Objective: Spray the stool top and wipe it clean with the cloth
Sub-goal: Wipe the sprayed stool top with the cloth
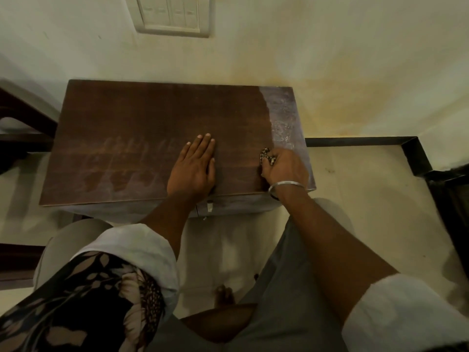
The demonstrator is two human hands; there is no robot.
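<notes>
A dark brown rectangular stool top (142, 128) stands against the wall. Its right strip looks dusty and pale, with pale streaks along its front left. My left hand (194, 167) lies flat on the wood near the front edge, fingers together, holding nothing. My right hand (285, 167) is closed around a small patterned cloth (266, 156) pressed on the top near the front right corner, at the edge of the dusty strip. Only a bit of the cloth shows past the fingers. No spray bottle is in view.
A switch plate (172, 15) is on the cream wall behind the stool. Dark wooden furniture (22, 123) stands at the left. A black skirting (360, 141) runs along the floor at right. My knees and a bare foot (224, 295) are below the stool.
</notes>
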